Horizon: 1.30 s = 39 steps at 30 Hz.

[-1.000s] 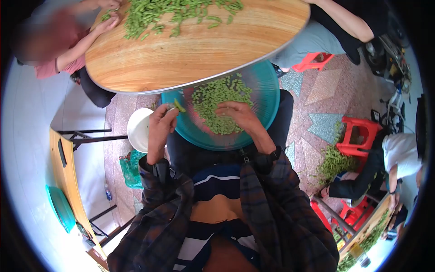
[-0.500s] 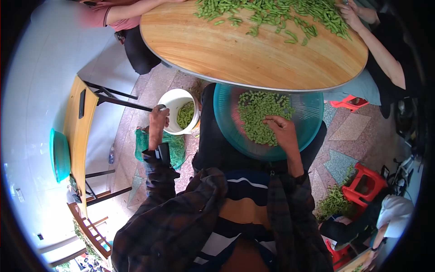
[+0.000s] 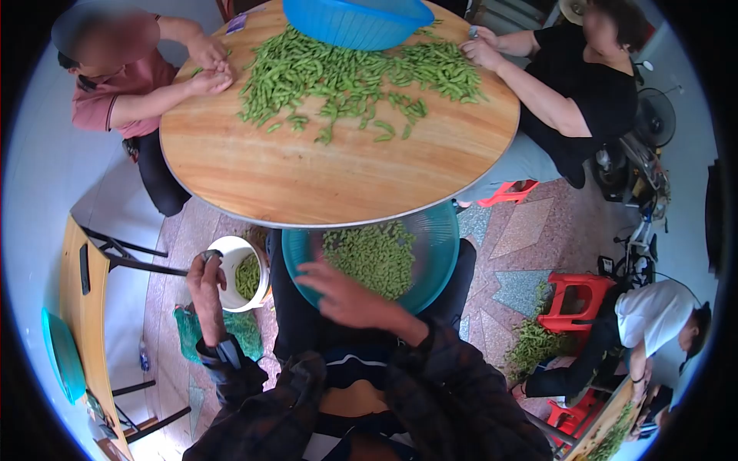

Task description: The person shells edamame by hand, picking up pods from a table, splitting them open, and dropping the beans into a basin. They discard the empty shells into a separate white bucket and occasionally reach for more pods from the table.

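My left hand (image 3: 205, 290) is curled beside the rim of the white bucket (image 3: 263, 265), with a small dark thing at its fingertips that I cannot make out. Green pods or hulls (image 3: 247, 276) lie inside this bucket. Over the left part of the teal basin (image 3: 446, 265) reaches my right hand (image 3: 350, 298), its fingers stretched out and slightly blurred, holding nothing visible. Loose shelled green beans (image 3: 377, 257) cover the middle of the basin, which rests on my lap, its far side under the table edge.
A round wooden table (image 3: 330, 180) stands ahead, bearing a heap of bean pods (image 3: 323, 77) and a blue basket (image 3: 357, 23). Two people sit at it, handling pods. A green mesh bag (image 3: 238, 334) lies left; a red stool (image 3: 573, 303) and greenery (image 3: 534, 346) are right.
My view has tilted up and turned right, bringing the blue basket and both people into sight. My right hand has moved left across the basin, and its fingers have opened from a pinch.
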Each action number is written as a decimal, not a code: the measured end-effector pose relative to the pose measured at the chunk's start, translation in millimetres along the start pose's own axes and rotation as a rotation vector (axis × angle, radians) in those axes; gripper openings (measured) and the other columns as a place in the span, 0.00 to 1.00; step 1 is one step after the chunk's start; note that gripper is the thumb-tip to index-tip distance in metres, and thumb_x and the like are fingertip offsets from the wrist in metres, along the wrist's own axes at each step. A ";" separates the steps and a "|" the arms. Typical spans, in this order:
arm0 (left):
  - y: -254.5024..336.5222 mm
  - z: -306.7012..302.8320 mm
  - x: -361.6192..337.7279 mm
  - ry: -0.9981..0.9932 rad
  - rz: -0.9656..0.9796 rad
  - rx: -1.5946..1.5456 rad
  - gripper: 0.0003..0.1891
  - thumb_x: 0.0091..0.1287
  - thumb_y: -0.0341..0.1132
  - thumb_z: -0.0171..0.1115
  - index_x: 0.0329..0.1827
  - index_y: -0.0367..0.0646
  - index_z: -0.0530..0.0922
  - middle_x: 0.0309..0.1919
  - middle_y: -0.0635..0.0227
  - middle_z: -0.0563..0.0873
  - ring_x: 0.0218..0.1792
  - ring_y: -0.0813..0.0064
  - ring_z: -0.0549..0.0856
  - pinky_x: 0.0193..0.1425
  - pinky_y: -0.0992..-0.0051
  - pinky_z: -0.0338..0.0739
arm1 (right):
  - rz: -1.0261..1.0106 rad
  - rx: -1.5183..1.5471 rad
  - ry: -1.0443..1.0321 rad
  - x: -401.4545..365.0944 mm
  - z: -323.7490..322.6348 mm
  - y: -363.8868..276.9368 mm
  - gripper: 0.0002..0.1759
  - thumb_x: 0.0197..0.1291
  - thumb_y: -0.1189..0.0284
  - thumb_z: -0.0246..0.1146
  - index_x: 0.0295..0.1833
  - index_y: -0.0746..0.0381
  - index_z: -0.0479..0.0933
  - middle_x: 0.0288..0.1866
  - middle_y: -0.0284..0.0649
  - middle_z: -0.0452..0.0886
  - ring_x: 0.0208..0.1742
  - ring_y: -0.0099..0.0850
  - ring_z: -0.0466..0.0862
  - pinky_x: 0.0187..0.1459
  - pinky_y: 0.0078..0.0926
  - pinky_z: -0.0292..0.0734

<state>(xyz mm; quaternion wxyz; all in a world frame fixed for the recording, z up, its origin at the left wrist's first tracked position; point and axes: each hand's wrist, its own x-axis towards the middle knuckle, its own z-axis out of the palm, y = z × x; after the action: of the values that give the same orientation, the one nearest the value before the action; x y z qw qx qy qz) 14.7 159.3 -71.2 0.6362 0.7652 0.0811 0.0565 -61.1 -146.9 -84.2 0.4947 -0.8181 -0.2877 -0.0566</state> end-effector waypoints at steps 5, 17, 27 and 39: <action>14.7 -4.0 -8.6 0.009 0.008 -0.072 0.08 0.72 0.33 0.61 0.43 0.38 0.83 0.22 0.76 0.76 0.22 0.86 0.72 0.26 0.81 0.61 | 0.223 0.095 0.033 20.1 -55.1 -9.5 0.22 0.69 0.73 0.60 0.66 0.66 0.75 0.62 0.51 0.80 0.64 0.49 0.81 0.66 0.39 0.75; -7.9 -12.8 -10.0 0.127 -0.083 -0.107 0.07 0.73 0.32 0.61 0.39 0.38 0.83 0.19 0.76 0.76 0.21 0.85 0.72 0.27 0.80 0.62 | 0.429 -0.100 0.555 24.9 -144.6 44.9 0.13 0.73 0.75 0.60 0.58 0.67 0.81 0.47 0.41 0.86 0.45 0.28 0.86 0.46 0.26 0.82; -26.6 -45.3 -14.0 0.236 -0.092 -0.117 0.07 0.73 0.31 0.62 0.42 0.37 0.84 0.21 0.74 0.78 0.21 0.85 0.72 0.27 0.81 0.64 | 0.080 -0.934 0.375 103.5 -162.6 109.0 0.15 0.70 0.73 0.60 0.58 0.66 0.81 0.58 0.50 0.82 0.59 0.50 0.81 0.59 0.43 0.77; 10.5 4.6 -23.2 0.059 -0.079 -0.227 0.06 0.75 0.30 0.60 0.45 0.39 0.84 0.21 0.77 0.78 0.20 0.87 0.73 0.26 0.82 0.64 | 0.473 0.220 0.528 79.9 -168.8 95.5 0.18 0.72 0.71 0.63 0.62 0.70 0.81 0.43 0.39 0.87 0.39 0.23 0.84 0.42 0.22 0.79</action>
<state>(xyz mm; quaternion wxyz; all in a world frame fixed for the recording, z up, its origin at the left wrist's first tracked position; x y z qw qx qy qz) -6.6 148.5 -61.3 0.7179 0.6824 0.1228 0.0628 87.8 -288.8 -43.1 0.6364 -0.7610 0.0425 -0.1184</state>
